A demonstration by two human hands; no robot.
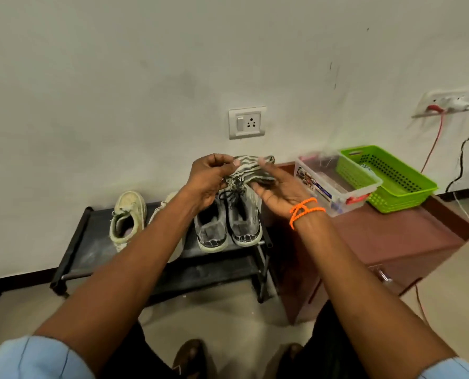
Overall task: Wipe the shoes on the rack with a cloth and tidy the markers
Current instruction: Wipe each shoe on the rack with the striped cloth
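A grey-and-white striped cloth (251,166) is bunched between both hands above the black shoe rack (71,247). My left hand (210,181) pinches the cloth's left edge with curled fingers. My right hand (278,188), with an orange cord round its wrist, lies palm up under the cloth with its fingers extended. Below them a pair of grey laced shoes (227,222) stands on the rack's top shelf. A pale cream shoe (128,217) sits to the left, its partner mostly hidden behind my left forearm. No markers can be made out clearly.
A brown cabinet (378,242) stands right of the rack, carrying a clear plastic box (334,187) and a green perforated basket (389,176). Wall sockets with red and black cables hang at the right. My feet show on the tiled floor at the bottom.
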